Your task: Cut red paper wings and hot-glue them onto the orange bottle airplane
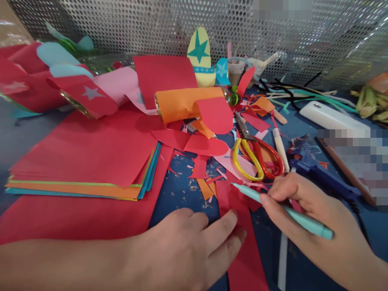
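My right hand grips a turquoise pen, its tip over the far end of a red paper strip. My left hand rests on that strip with its fingers stretched out; the thumb is hidden. Just past the pen lie scissors with one yellow and one red handle loop, among colored paper scraps. Beyond my left hand, an orange paper-wrapped bottle lies on its side with a rounded red paper piece against it.
A stack of colored paper fills the left side. Red paper-wrapped shapes with stars lie behind it. A yellow paper piece with a green star stands before a perforated metal panel. A blue glue gun and white object are at right.
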The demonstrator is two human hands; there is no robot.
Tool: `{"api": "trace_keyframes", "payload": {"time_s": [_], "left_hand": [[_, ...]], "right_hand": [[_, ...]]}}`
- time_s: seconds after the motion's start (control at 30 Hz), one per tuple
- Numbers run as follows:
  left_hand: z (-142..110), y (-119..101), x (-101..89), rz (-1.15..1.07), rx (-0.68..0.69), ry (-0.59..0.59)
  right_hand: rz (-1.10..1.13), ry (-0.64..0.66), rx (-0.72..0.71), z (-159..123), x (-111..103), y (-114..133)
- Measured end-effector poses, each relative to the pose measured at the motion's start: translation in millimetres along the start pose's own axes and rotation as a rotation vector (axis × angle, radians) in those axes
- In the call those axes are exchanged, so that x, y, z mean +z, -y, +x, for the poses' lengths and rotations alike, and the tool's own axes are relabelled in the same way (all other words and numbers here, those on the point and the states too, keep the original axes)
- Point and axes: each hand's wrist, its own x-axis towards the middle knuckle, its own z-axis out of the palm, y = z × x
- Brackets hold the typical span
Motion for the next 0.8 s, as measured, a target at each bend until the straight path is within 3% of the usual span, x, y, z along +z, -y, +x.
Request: {"api": "trace_keyframes", "payload": {"time_s": [0.8], "left_hand": [[-1.8, -2.1, -2.4, 0.060, 0.002, 0.011]], "right_hand": [[-0.002, -0.014, -0.024, -4.8, -7.3, 0.6]]}}
